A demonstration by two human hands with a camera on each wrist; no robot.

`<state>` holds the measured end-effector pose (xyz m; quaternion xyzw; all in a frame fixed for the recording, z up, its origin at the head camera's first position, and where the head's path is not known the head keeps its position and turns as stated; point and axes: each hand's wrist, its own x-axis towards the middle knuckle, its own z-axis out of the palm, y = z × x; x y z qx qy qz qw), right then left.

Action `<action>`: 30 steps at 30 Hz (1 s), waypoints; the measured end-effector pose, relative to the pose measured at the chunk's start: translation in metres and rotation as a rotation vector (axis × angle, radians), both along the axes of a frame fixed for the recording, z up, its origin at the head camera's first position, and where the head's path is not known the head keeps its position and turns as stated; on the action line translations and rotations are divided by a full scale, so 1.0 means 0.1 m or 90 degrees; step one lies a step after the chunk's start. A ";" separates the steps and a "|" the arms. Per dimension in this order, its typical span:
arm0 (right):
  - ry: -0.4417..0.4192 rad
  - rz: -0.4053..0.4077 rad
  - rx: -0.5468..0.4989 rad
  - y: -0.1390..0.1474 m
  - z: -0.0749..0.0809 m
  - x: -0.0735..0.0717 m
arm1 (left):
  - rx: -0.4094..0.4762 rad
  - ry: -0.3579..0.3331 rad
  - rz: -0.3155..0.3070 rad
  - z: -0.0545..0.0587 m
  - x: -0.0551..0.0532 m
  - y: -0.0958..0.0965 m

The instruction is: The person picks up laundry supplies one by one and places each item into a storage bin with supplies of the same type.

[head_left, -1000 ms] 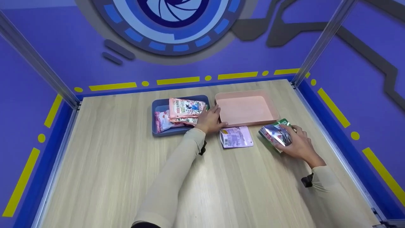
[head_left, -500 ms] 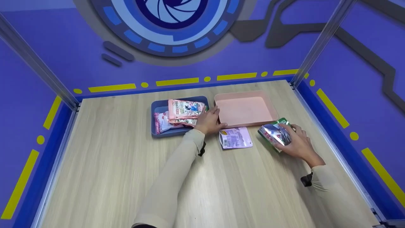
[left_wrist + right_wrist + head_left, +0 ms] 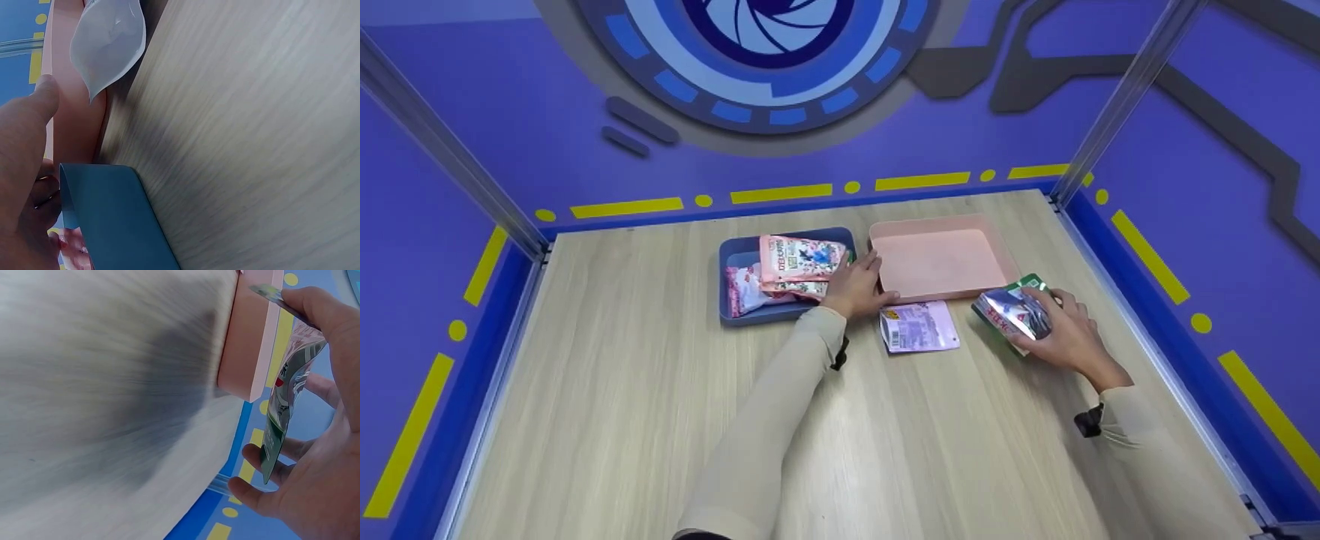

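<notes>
My right hand (image 3: 1069, 330) grips a green-and-silver snack pouch (image 3: 1016, 313) with red lettering, off the near right corner of the pink tray (image 3: 945, 294). In the right wrist view the thumb pinches one edge of this pouch (image 3: 287, 391) while fingers spread behind it. My left hand (image 3: 855, 289) rests over the neighbouring rims of the blue tray (image 3: 735, 321) and the pink tray, its fingers loosely extended. In the left wrist view its thumb lies by the pink wall (image 3: 79, 124), fingers beside the blue wall (image 3: 118, 214). A lilac pouch (image 3: 921, 327) lies just in front of the pink tray.
Inside the blue tray lie a pink-and-white printed packet (image 3: 802, 257) and a pink-and-white bag (image 3: 746, 289), with more packets underneath. Blue-purple panels (image 3: 622, 172) wall the wooden table (image 3: 645, 390) at the back and sides. Metal posts (image 3: 1117, 112) stand at the back corners.
My right hand has moved slightly away from me, shifting the green-and-silver pouch a little toward the pink tray's corner. The left hand and both trays have stayed in place.
</notes>
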<state>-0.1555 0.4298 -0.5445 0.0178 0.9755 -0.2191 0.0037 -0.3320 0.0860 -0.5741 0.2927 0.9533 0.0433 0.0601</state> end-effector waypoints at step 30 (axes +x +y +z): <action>0.000 0.003 0.005 -0.01 0.22 -0.27 | 0.014 -0.006 0.007 -0.01 0.00 0.00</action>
